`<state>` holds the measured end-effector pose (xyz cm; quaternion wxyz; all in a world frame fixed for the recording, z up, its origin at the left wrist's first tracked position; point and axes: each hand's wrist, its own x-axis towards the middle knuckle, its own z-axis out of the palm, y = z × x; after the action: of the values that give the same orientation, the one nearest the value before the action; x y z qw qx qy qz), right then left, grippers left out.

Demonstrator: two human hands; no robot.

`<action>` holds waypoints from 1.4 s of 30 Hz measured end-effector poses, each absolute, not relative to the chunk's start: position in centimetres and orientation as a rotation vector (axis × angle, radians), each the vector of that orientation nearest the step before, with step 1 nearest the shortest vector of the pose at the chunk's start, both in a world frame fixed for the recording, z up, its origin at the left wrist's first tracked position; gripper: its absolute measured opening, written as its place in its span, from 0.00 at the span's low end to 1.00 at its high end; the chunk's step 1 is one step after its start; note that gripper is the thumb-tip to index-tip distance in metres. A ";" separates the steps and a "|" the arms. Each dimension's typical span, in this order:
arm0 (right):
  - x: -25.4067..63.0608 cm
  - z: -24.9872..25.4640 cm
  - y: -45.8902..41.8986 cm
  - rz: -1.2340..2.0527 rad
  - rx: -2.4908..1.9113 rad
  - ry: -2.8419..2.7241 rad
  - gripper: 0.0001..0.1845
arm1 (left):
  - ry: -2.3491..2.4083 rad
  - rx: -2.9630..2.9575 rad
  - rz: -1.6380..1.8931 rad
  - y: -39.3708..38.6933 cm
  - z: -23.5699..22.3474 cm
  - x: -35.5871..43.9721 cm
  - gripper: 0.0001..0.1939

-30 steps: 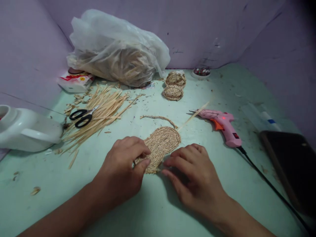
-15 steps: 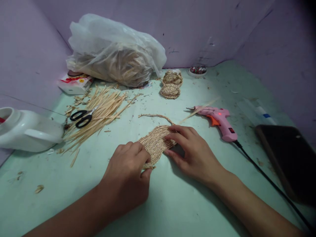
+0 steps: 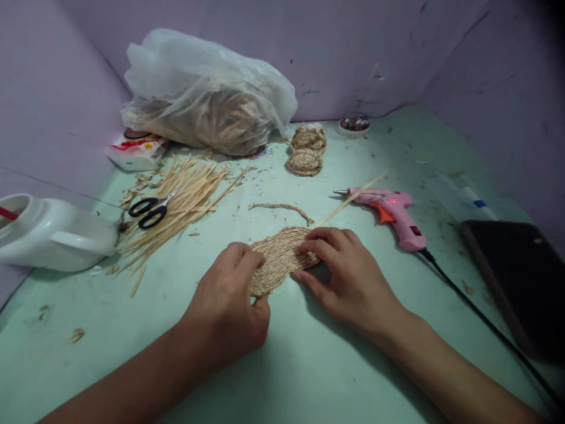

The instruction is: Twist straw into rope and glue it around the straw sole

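Note:
A flat, sole-shaped piece of coiled braided straw lies on the table between my hands. My left hand is closed on its near left end, thumb at the lower edge and fingers on top. At the right end, my right hand grips it with curled fingers above and the thumb at the near edge. Just beyond the piece lies a thin braided cord. A pale straw strip runs from near my right fingers to the pink glue gun, whose red light is lit.
Black-handled scissors rest on loose straw strips at left, near a white jug. Behind are a plastic bag, coiled straw pieces and a dish of beads. A dark phone-like slab and the black cord lie at right.
My left hand has shifted its grip slightly up along the left end, and the loose end that stuck out by its thumb no longer shows. My right hand stays nearly in place.

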<state>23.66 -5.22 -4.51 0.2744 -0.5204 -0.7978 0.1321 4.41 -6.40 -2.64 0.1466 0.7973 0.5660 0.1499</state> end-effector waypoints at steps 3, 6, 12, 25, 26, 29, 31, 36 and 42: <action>23.6 -4.6 -5.3 0.341 -1.390 -2.141 0.13 | 1.611 2.305 0.451 -6.3 -2.6 4.5 0.21; 23.6 -4.6 -5.3 0.332 -1.383 -2.141 0.13 | 1.600 2.322 0.464 -6.3 -2.6 4.4 0.22; 24.0 -4.6 -4.9 0.298 -1.363 -2.118 0.14 | 1.552 2.411 0.608 -6.6 -3.1 4.7 0.23; 24.3 -4.6 -4.4 0.335 -1.413 -2.192 0.11 | 1.510 2.022 0.405 -5.4 -0.8 3.5 0.12; 24.2 -4.7 -4.4 0.335 -1.420 -2.181 0.11 | 1.590 2.053 0.405 -5.2 -0.8 3.5 0.14; 24.2 -4.8 -4.4 0.332 -1.447 -2.086 0.16 | 1.800 2.185 0.254 -4.8 -1.5 3.5 0.18; 24.1 -4.9 -4.4 0.334 -1.473 -2.016 0.24 | 1.839 2.171 0.179 -4.7 -1.8 3.7 0.18; 24.1 -5.2 -4.5 0.487 -1.515 -1.884 0.36 | 1.866 1.967 0.259 -5.5 -1.8 4.3 0.14; 24.1 -5.1 -4.7 0.753 -1.325 -1.642 0.32 | 1.811 2.024 0.379 -7.2 -1.8 4.7 0.09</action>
<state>24.11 -4.70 -5.05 0.4355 -0.5324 -0.6598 0.3027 4.70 -7.16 -1.76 0.1984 0.7235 0.6471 0.1354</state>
